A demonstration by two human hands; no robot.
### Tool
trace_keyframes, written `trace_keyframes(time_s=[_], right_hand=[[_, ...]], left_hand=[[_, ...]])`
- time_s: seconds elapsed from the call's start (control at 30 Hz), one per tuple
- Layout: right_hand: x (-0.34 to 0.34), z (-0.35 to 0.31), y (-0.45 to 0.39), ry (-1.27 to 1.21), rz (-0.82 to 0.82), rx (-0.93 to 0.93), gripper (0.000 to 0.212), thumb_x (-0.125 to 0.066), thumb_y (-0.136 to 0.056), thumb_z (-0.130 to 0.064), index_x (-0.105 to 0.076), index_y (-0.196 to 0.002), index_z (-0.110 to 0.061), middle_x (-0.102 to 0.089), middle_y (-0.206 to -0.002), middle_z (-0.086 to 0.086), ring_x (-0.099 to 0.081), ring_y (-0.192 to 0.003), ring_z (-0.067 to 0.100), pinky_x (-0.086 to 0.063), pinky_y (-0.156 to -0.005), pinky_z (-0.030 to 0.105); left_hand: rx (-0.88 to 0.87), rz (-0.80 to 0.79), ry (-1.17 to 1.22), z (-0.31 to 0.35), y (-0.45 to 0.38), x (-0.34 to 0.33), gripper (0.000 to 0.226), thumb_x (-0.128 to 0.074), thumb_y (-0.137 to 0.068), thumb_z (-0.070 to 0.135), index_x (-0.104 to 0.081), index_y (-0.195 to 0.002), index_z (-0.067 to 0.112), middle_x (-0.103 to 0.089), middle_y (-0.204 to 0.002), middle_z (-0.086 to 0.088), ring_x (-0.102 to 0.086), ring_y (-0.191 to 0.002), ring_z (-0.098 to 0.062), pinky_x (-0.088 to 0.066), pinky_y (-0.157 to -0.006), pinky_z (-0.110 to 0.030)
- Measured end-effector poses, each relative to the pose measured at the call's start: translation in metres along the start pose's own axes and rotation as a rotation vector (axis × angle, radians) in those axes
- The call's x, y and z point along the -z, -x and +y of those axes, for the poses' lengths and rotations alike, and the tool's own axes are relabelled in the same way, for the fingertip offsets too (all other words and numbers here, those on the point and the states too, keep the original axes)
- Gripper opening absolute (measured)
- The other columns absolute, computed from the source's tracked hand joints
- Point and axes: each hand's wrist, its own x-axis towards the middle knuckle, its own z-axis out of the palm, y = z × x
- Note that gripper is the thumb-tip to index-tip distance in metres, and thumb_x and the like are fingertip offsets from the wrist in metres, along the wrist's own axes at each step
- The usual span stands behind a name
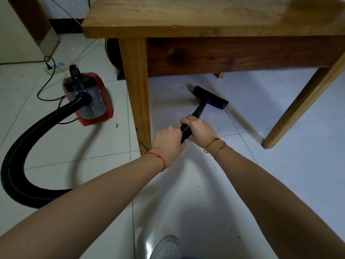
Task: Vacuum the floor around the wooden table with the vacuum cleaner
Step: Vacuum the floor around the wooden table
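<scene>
Right hand [196, 128] gripping black wand [198, 111], fingers wrapped tight. Left hand [169, 142] clenching ribbed hose [24, 146] end just behind it. Ahead of hands, brush head [210, 97] lying on white tile floor [261, 174] under wooden counter [186, 15]. Counter leg [137, 90] standing just left of left hand. Farther left, red vacuum cleaner [89, 100] sitting on floor, hose looping back toward arms.

Glossy white tiled floor [214, 202], bearing a red canister vacuum cleaner [89, 101], black brush nozzle [210, 97], white power strip [55, 68], wooden table legs [136, 94].
</scene>
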Motion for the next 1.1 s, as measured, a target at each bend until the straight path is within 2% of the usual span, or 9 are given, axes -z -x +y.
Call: trace_keyframes(time_s=[0.17, 0.23, 0.37, 0.53, 0.63, 0.73, 0.87, 0.97, 1.1], right_hand=[[-0.001, -0.012, -0.024, 0.013, -0.027, 0.069, 0.021, -0.064, -0.082, -0.011, -0.059, -0.102, -0.006, -0.060, -0.107, 0.012, -0.059, -0.095, 0.029, -0.045, -0.073, 0.032], [-0.003, -0.019, -0.031, -0.002, -0.042, 0.109, 0.022, -0.066, -0.081, -0.010, -0.059, -0.101, -0.007, -0.061, -0.107, 0.011, -0.059, -0.095, 0.029, -0.048, -0.076, 0.034], [-0.010, -0.035, -0.037, -0.064, -0.052, 0.181, 0.020, -0.068, -0.080, -0.009, -0.061, -0.099, -0.007, -0.060, -0.105, 0.011, -0.059, -0.093, 0.026, -0.044, -0.078, 0.027], [-0.013, -0.050, -0.026, -0.117, -0.075, 0.245, 0.020, -0.068, -0.078, -0.011, -0.061, -0.097, -0.011, -0.058, -0.102, 0.008, -0.059, -0.089, 0.024, -0.053, -0.078, 0.038], [-0.009, -0.058, -0.013, -0.101, -0.083, 0.247, 0.022, -0.069, -0.079, -0.013, -0.060, -0.098, -0.012, -0.059, -0.102, 0.007, -0.060, -0.089, 0.023, -0.050, -0.077, 0.029], [-0.004, -0.066, 0.001, -0.044, -0.055, 0.241, 0.022, -0.068, -0.082, -0.018, -0.060, -0.102, -0.014, -0.060, -0.105, 0.005, -0.060, -0.089, 0.021, -0.041, -0.071, 0.022], [0.010, -0.083, 0.017, -0.027, -0.021, 0.229, 0.023, -0.068, -0.083, -0.019, -0.058, -0.102, -0.012, -0.061, -0.103, 0.007, -0.060, -0.089, 0.022, -0.044, -0.072, 0.025], [0.023, -0.094, 0.030, -0.010, -0.018, 0.211, 0.025, -0.069, -0.082, -0.020, -0.057, -0.103, -0.012, -0.062, -0.101, 0.007, -0.060, -0.089, 0.023, -0.040, -0.071, 0.023], [0.038, -0.104, 0.052, 0.008, -0.001, 0.202, 0.023, -0.069, -0.082, -0.020, -0.056, -0.099, -0.012, -0.062, -0.095, 0.007, -0.060, -0.083, 0.024, -0.036, -0.066, 0.024]], left_hand=[[0.051, 0.027, -0.012, -0.018, -0.003, 0.006, 0.024, -0.053, -0.093, 0.030, -0.051, -0.109, 0.012, -0.051, -0.081, -0.001, -0.051, -0.066, -0.019, -0.041, -0.057, -0.027], [0.071, 0.031, -0.010, -0.025, -0.001, 0.008, 0.023, -0.054, -0.092, 0.029, -0.052, -0.107, 0.012, -0.052, -0.080, -0.001, -0.052, -0.065, -0.019, -0.041, -0.057, -0.027], [0.102, 0.032, -0.022, -0.037, 0.009, 0.012, 0.021, -0.054, -0.092, 0.029, -0.051, -0.104, 0.012, -0.049, -0.078, 0.000, -0.049, -0.064, -0.018, -0.038, -0.056, -0.027], [0.115, 0.003, -0.022, -0.043, 0.031, 0.012, 0.017, -0.053, -0.092, 0.029, -0.048, -0.097, 0.014, -0.048, -0.074, 0.001, -0.049, -0.062, -0.018, -0.038, -0.057, -0.027], [0.099, -0.001, -0.018, -0.043, 0.045, 0.017, 0.017, -0.053, -0.091, 0.030, -0.045, -0.093, 0.016, -0.047, -0.072, 0.002, -0.050, -0.061, -0.019, -0.040, -0.057, -0.027], [0.070, 0.012, -0.030, -0.043, 0.063, 0.024, 0.020, -0.054, -0.090, 0.032, -0.042, -0.092, 0.017, -0.047, -0.072, 0.002, -0.049, -0.060, -0.018, -0.040, -0.056, -0.027], [0.033, 0.062, -0.094, -0.044, 0.082, 0.034, 0.022, -0.050, -0.091, 0.037, -0.041, -0.093, 0.017, -0.044, -0.068, 0.003, -0.047, -0.058, -0.019, -0.037, -0.054, -0.027], [0.012, 0.086, -0.122, -0.044, 0.095, 0.043, 0.025, -0.050, -0.090, 0.039, -0.047, -0.098, 0.015, -0.043, -0.065, 0.004, -0.047, -0.058, -0.021, -0.035, -0.054, -0.028], [-0.028, 0.079, -0.140, -0.039, 0.113, 0.055, 0.025, -0.052, -0.088, 0.038, -0.046, -0.097, 0.016, -0.035, -0.061, 0.005, -0.047, -0.059, -0.023, -0.034, -0.054, -0.029]])
